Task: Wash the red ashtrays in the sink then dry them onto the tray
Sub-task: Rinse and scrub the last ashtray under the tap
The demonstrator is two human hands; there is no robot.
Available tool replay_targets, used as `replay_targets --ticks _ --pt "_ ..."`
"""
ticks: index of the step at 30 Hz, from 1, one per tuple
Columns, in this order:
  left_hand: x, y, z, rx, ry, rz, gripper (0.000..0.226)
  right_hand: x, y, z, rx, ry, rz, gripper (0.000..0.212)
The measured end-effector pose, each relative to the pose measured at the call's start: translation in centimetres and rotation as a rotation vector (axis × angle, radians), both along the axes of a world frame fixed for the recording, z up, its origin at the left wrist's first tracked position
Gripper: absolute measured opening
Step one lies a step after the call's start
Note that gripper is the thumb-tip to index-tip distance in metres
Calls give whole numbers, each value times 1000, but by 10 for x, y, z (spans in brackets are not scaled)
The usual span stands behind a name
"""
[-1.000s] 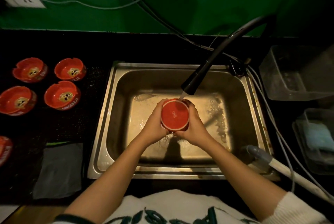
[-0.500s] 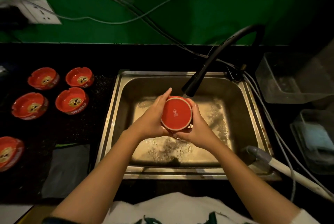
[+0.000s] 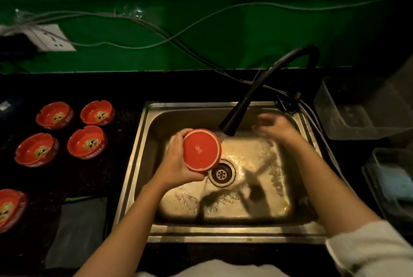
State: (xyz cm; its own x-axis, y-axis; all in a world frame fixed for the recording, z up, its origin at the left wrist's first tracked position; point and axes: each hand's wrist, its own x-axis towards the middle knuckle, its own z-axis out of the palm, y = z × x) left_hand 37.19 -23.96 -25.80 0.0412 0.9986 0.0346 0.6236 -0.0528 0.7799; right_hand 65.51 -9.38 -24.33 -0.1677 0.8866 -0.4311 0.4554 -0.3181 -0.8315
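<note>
My left hand (image 3: 178, 160) grips a red ashtray (image 3: 201, 149) over the steel sink (image 3: 143, 165), its underside turned up toward me, just left of the drain (image 3: 221, 174). My right hand (image 3: 274, 128) is blurred, empty with fingers apart, raised at the back right of the basin near the black faucet (image 3: 245, 107). Water runs from the spout. Several more red ashtrays (image 3: 87, 142) sit upright on the dark tray (image 3: 125, 124) to the left of the sink, and another ashtray (image 3: 10, 208) lies at the left edge.
A grey cloth (image 3: 76, 232) lies on the counter front left. Clear plastic containers (image 3: 362, 109) stand right of the sink. Cables hang along the green wall, with a socket (image 3: 51, 37) at the left. A white sleeve covers my right forearm.
My right hand let go of the ashtray and moved up and right toward the faucet base. My left hand carried the ashtray left, out from under the spout.
</note>
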Motion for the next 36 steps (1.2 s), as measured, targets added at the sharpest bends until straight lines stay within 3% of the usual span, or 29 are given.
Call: replay_targets --ticks 2,6,8,12,16,19,24,26,28,30,33,36 --pt "-4 5 0 5 9 42 114 8 40 -11 46 17 -300 37" --pt "-10 11 -4 -18 19 125 117 18 88 -28 177 -379 -237 72" --pt "-10 10 -9 -42 11 180 117 19 95 -39 153 -275 -204 83" --pt "-11 6 -16 -90 -26 270 120 24 100 -52 161 -101 -226 79" --pt "-12 -2 -17 -155 -138 342 131 30 96 -56 150 80 -313 56" --pt "-14 -7 -13 -156 -173 383 125 29 89 -53 164 185 -403 35" --pt "-22 -18 -11 -169 -255 435 118 32 71 -48 178 369 -517 21" --pt "-23 -23 -11 -186 -320 460 113 34 64 -47 160 382 -502 27" --pt "-26 -29 -12 -211 -393 472 108 38 52 -47 152 374 -498 50" --pt "-31 -36 -15 -238 -483 465 114 42 33 -53 187 334 -513 59" --pt "-38 -50 -20 -278 -609 446 126 35 -7 -70 168 240 -541 44" --pt "-46 -65 -22 -266 -601 400 105 4 -58 -83 -9 180 -445 39"
